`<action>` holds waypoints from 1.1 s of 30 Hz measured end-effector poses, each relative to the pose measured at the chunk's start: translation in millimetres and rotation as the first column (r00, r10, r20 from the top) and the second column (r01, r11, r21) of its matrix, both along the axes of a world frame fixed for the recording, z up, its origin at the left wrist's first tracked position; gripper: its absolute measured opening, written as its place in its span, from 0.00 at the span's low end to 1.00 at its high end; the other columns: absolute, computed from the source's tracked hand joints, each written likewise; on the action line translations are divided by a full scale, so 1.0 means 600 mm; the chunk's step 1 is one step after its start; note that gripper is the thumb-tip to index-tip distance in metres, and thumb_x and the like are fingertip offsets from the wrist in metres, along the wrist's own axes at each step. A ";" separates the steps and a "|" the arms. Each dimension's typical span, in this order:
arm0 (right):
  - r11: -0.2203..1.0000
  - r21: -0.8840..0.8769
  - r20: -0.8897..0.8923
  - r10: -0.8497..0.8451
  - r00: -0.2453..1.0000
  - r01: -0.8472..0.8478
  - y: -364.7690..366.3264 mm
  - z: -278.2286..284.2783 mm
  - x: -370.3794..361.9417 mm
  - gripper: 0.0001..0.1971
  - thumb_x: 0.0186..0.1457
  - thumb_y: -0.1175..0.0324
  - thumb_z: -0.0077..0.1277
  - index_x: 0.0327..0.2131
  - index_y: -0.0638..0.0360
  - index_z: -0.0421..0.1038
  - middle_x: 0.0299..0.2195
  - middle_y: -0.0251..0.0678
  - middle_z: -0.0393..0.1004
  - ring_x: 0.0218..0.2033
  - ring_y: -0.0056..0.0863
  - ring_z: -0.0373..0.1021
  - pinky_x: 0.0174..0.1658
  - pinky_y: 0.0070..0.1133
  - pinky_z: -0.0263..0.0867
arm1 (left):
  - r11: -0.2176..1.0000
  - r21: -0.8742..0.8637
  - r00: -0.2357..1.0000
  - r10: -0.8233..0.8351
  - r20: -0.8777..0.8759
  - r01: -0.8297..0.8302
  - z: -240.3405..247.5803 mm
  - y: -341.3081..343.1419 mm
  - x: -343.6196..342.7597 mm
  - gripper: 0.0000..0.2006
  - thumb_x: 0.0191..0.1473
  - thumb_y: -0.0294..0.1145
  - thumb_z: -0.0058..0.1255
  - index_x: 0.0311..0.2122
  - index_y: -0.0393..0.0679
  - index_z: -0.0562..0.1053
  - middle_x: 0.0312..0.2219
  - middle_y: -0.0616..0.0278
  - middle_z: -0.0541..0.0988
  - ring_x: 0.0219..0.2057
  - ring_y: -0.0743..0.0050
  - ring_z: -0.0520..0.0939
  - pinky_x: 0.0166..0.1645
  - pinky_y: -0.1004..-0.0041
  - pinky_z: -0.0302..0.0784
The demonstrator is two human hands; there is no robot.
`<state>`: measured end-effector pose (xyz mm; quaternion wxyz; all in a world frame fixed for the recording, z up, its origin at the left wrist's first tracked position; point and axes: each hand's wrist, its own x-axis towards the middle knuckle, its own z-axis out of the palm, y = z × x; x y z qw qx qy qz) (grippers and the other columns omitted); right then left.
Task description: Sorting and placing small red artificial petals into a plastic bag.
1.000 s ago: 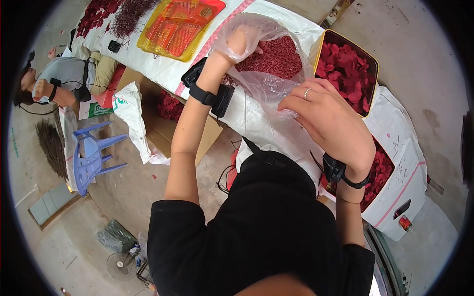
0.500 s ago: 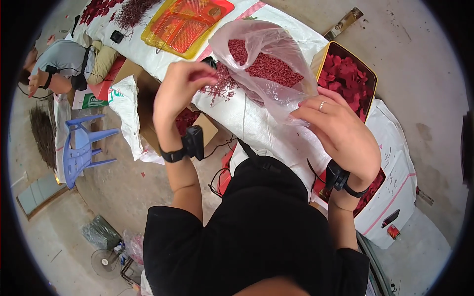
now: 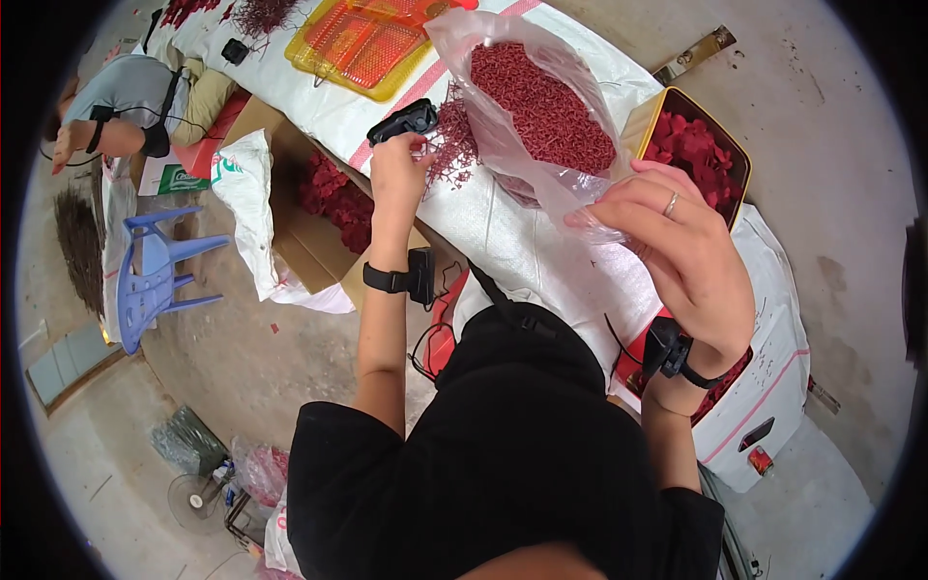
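Observation:
A clear plastic bag [image 3: 570, 193] full of small dark red stem-like pieces [image 3: 541, 106] lies on the white sheet, its mouth spread wide. My right hand [image 3: 677, 227], with a ring on one finger, pinches the bag's near right edge. Left of the bag rests a loose tangle of thin dark red stems [image 3: 452, 145]. My left hand [image 3: 396, 174] is at the near left side of this tangle, fingers curled together; anything between the fingertips is too small to make out. Just beyond that hand lies a black device [image 3: 406, 120].
Yellow and red plastic baskets [image 3: 362, 48] lie farther back on the white-covered table. A tin of red petals [image 3: 688, 145] stands right of the bag. To the left are a cardboard box with red petals [image 3: 333, 198], a blue plastic chair [image 3: 155, 275] and another person [image 3: 126, 101].
My left hand has moved forward to the stems' near left edge, leaving the black device more visible. The bag's mouth has spread wider, showing more red pieces. My right hand still grips the bag.

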<state>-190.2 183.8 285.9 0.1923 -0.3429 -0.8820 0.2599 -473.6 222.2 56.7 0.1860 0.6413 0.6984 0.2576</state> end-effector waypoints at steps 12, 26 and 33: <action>0.994 -0.107 -0.023 0.030 0.999 -0.033 0.040 -0.050 0.024 0.16 0.39 0.79 0.49 0.37 0.62 0.73 0.32 0.37 0.71 0.38 0.37 0.67 0.48 0.28 0.61 | 0.938 0.345 0.944 -0.137 0.300 0.027 0.166 0.081 0.099 0.07 0.45 0.22 0.56 0.33 0.37 0.76 0.26 0.53 0.79 0.26 0.67 0.81 0.32 0.74 0.75; 0.988 -0.115 -0.044 0.102 0.994 -0.107 0.088 -0.101 0.053 0.19 0.35 0.78 0.51 0.37 0.61 0.72 0.34 0.33 0.70 0.42 0.32 0.66 0.49 0.25 0.59 | 0.692 -0.195 0.679 -0.721 -0.138 0.695 0.033 0.218 0.245 0.16 0.39 0.33 0.62 0.33 0.36 0.71 0.30 0.48 0.76 0.36 0.46 0.74 0.43 0.58 0.70; 0.979 -0.162 -0.023 0.123 0.992 -0.125 0.093 -0.104 0.066 0.17 0.36 0.78 0.50 0.37 0.61 0.72 0.34 0.33 0.70 0.41 0.32 0.66 0.48 0.25 0.60 | 0.810 -0.060 0.804 -0.586 -0.102 0.583 -0.010 0.207 0.281 0.14 0.35 0.24 0.61 0.30 0.35 0.71 0.26 0.47 0.76 0.33 0.45 0.76 0.39 0.56 0.72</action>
